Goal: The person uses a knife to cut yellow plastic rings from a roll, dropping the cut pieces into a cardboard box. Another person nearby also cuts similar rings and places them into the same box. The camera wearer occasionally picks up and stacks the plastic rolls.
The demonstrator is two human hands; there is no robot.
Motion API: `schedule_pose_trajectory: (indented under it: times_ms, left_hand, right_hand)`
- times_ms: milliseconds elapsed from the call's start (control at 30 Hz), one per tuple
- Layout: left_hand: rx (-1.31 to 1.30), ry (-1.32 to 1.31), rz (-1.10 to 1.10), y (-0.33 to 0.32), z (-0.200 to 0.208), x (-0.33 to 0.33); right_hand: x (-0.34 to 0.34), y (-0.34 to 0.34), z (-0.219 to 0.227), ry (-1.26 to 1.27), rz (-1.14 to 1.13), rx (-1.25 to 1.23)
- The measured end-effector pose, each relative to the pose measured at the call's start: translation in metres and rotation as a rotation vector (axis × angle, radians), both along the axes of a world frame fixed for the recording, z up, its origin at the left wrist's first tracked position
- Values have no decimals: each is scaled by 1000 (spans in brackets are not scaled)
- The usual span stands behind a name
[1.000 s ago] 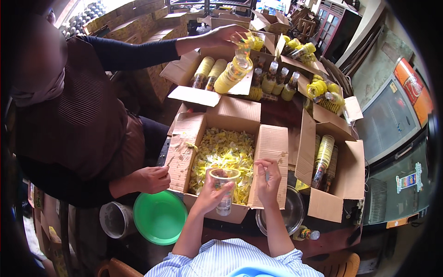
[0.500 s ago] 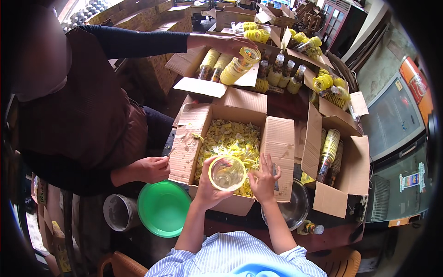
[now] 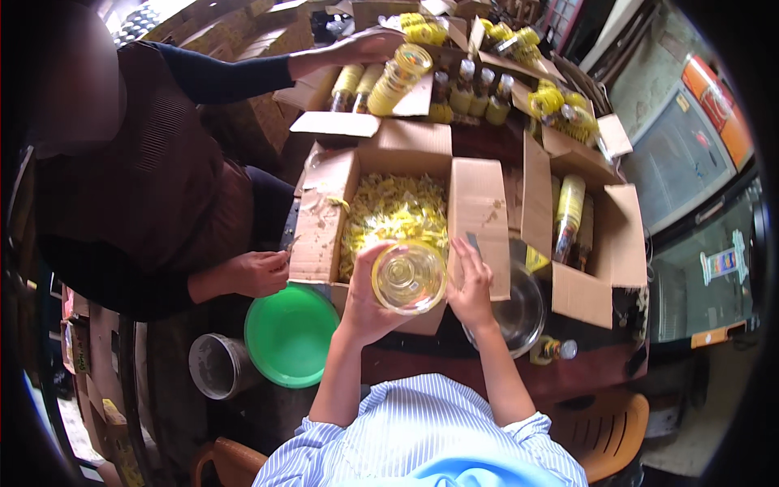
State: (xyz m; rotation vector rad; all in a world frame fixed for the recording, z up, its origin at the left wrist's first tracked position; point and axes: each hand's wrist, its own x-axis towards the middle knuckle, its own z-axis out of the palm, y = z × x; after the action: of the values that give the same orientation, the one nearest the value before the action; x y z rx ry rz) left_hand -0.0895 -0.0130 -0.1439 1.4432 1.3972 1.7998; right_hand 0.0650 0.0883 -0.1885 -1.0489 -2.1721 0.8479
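Observation:
In my left hand point(image 3: 363, 304) is a clear plastic cup point(image 3: 409, 277) with a yellow rim, its round end facing up toward me. Fingers and thumb wrap its left side; whether more cups are nested in it I cannot tell. My right hand point(image 3: 471, 286) is close to the cup's right side, fingers stretched out and apart; whether it touches the rim is unclear. Beyond the cup stands an open cardboard box point(image 3: 477, 195) filled with small yellow-and-clear packets point(image 3: 395, 213).
A co-worker at left has one hand point(image 3: 261, 273) near the box and another reaching toward stacked cups point(image 3: 395, 81). A green basin point(image 3: 292, 334), a grey bucket point(image 3: 217, 367), a clear bowl point(image 3: 523, 312) and a bottle point(image 3: 554, 350) are nearby. Another carton point(image 3: 582, 294) holds cup stacks.
The cup has come nearer and looks larger, still in my left hand. My right hand's fingers have drawn closer together. The co-worker's far hand has shifted off the stacked cups. The whole view has shifted.

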Motion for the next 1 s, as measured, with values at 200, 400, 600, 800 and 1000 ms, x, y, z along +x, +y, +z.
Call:
schedule_pose_trajectory:
  times_ms: [200, 400, 600, 800, 1000]
  left_hand:
    - [-72, -362, -235, -7, -15, 32]
    - [-190, -544, -463, 9, -15, 105]
    - [-199, -650, -644, 25, -20, 181]
    - [-231, -772, -589, 46, -31, 229]
    - [-401, -749, -442, 109, -44, 245]
  right_hand:
    - [33, -39, 27, 330, 228, -160]
    - [92, -58, 25, 256, 33, 0]
    - [186, -69, 11, 549, -80, -268]
    - [242, -51, 2, 885, -42, -483]
    - [271, -1, 1, 1039, -341, -394]
